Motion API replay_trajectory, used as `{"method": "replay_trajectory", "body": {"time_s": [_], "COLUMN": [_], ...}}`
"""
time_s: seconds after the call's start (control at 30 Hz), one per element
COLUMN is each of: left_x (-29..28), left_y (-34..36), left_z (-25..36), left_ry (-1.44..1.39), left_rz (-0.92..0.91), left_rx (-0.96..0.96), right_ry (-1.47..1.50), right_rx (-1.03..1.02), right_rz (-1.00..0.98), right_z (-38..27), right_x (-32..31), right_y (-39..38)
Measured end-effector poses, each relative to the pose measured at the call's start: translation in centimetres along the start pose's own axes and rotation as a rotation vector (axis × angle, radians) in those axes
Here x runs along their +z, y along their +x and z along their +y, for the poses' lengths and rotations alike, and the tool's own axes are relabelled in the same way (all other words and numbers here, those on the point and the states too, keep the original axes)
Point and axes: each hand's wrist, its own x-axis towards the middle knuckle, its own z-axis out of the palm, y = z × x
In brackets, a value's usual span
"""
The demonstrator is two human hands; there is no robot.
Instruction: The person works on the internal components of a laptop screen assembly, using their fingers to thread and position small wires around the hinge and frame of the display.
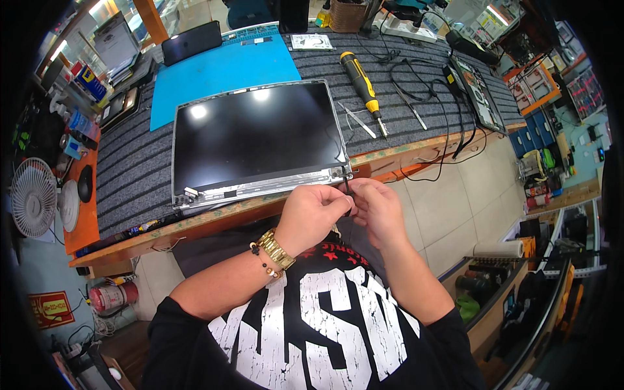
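Observation:
A laptop display lid (260, 140) lies face up with its black screen showing, its lower edge along the bench front. My left hand (317, 211) and my right hand (376, 207) meet just off its lower right corner, by the hinge. A thin dark cable (346, 184) runs from that corner down to the fingertips. My right hand is closed in a pinch on the cable. The left fingers are pinched beside it; what they hold is hidden. Right of the lid lie tweezers (357, 121) and a yellow-and-black screwdriver (361, 81).
A blue mat (214, 75) lies behind the lid, and a hard drive (311, 42) sits beyond. At right are a slim pen-like tool (411, 109), loose black cables and an opened laptop base (478, 94). A white fan (42, 198) and dark mouse (85, 183) are at left.

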Motion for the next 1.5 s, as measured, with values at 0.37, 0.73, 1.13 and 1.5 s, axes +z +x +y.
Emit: {"method": "replay_trajectory", "body": {"time_s": [0.37, 0.73, 1.13, 1.5], "left_x": [-0.2, 0.0, 0.8, 1.2], "left_y": [-0.5, -0.6, 0.0, 0.7], "left_z": [0.6, -0.3, -1.9, -2.6], "left_ry": [0.122, 0.152, 0.065, -0.063], "left_rz": [0.012, 0.038, 0.111, 0.044], "left_rx": [0.017, 0.069, 0.212, 0.065], "right_ry": [0.06, 0.061, 0.058, 0.031], "right_rx": [0.028, 0.019, -0.025, -0.032], "right_rz": [0.107, 0.087, 0.069, 0.079], "right_z": [-0.8, -0.8, -0.6, -0.4], "right_x": [2.8, 2.3, 1.7, 1.5], "right_y": [0.0, -0.1, -0.7, -2.8]}}
